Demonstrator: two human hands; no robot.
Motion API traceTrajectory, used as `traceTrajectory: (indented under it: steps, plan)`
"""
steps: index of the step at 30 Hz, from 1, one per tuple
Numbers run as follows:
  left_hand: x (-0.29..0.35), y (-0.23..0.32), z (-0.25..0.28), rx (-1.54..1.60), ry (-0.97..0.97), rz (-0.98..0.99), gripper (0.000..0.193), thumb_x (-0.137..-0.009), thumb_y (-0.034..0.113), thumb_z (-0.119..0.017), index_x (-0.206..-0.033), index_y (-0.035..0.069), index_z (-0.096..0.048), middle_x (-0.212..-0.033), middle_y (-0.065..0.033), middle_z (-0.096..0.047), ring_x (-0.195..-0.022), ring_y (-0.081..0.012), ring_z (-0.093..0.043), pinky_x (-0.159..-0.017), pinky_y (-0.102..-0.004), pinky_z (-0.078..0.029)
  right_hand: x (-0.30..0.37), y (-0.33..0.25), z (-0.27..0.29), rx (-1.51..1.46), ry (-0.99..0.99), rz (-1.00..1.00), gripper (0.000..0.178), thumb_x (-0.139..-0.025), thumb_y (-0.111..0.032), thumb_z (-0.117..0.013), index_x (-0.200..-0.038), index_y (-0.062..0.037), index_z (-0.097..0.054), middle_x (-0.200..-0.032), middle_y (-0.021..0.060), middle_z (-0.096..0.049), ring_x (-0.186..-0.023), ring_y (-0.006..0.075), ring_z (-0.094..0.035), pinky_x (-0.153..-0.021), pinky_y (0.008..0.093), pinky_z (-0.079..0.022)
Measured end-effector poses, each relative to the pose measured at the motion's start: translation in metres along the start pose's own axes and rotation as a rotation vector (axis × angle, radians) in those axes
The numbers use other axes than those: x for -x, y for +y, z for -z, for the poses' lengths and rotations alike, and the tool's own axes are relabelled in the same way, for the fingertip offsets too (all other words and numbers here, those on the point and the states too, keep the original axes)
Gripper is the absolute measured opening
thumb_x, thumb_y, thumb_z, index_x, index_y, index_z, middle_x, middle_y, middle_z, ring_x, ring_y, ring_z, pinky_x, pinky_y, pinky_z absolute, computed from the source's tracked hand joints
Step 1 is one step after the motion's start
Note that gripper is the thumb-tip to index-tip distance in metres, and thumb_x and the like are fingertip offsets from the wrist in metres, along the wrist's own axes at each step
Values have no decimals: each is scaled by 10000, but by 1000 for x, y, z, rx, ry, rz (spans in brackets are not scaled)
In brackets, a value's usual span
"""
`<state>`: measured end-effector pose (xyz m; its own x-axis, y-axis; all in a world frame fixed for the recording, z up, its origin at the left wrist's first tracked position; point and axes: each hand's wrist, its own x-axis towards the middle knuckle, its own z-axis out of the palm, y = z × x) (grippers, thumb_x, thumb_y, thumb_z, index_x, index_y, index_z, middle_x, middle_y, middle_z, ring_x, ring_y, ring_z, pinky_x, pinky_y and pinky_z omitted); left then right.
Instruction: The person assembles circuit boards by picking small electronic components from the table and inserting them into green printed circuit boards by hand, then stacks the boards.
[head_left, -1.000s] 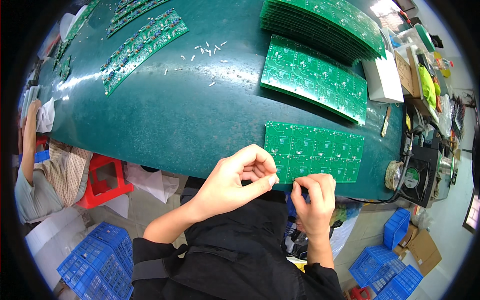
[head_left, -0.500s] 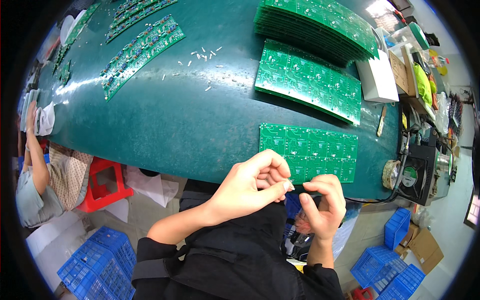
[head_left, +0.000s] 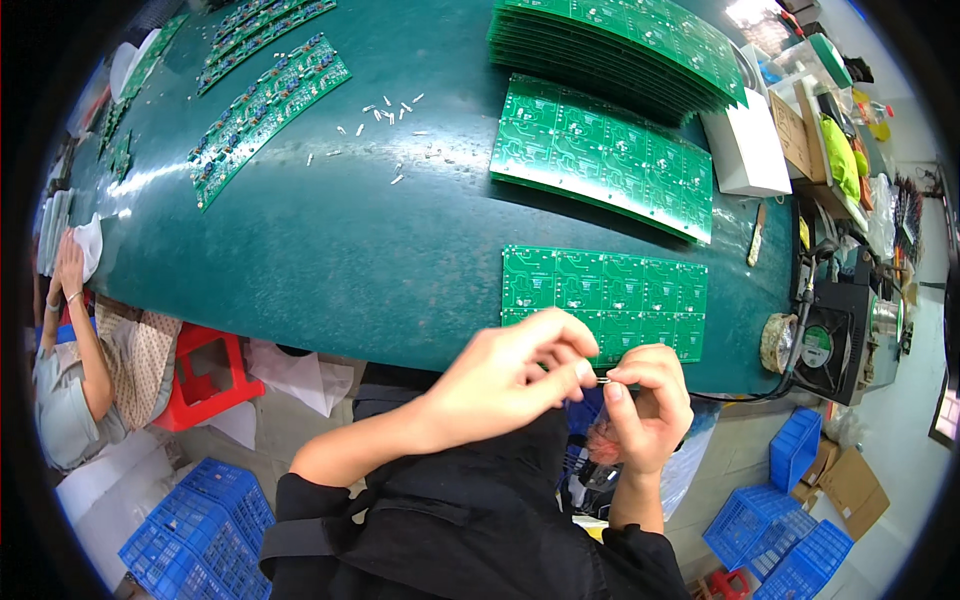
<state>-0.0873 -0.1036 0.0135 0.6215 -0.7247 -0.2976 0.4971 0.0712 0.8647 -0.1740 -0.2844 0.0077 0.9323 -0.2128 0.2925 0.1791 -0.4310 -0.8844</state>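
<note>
My left hand is curled, thumb and index finger meeting at the right; its fingers are slightly smeared by motion. A tiny pale, slim electronic component spans the small gap between its thumb tip and my right hand. The thumb and forefinger of my right hand pinch that piece. Both hands hover over the near edge of a green circuit board panel, which lies flat on the table and is partly hidden by my left fingers. Whether more pieces sit inside my left palm cannot be seen.
Beyond lie a low stack of green panels and a taller stack. Loose small components are scattered at mid-table, near populated boards. A knife-like tool and black fan unit stand right. A co-worker's hands show far left.
My right thumb and forefinger, apart before, have closed on the small component at my left fingertips. The left hand has shifted slightly right. The co-worker's hands have moved, and the whole view has shifted a little.
</note>
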Motion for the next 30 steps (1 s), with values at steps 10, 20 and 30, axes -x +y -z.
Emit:
traceTrajectory:
  steps: [10, 20, 30]
  plan:
    - [-27, 34, 121, -1626, 850, -554, 293, -895, 151, -699, -1165, 53, -647, -1076, -127, -596, -887, -287, -628, -828, -378, -508, 5, 22, 16, 394, 37, -29, 138, -740, -6, -771, -808, -69, -670, -793, 43, -637, -782, 222, -592, -742, 349, -427]
    - [-34, 30, 133, -1479, 764, -460, 88, -900, 88, -660, -969, 42, -632, -951, -91, -609, -879, -258, -632, -784, -375, -507, 5, 23, 16, 461, -6, -9, 166, -710, 7, -778, -795, -88, -671, -793, 33, -635, -790, 222, -592, -743, 352, -430]
    - [-28, 36, 124, -1230, 801, -606, 85, -943, 75, -640, -1007, 21, -627, -915, -101, -650, -794, -210, -632, -747, -316, -512, 5, 22, 15, 489, -22, 21, 177, -704, -1, -785, -792, -96, -663, -794, 31, -634, -791, 221, -592, -744, 358, -425]
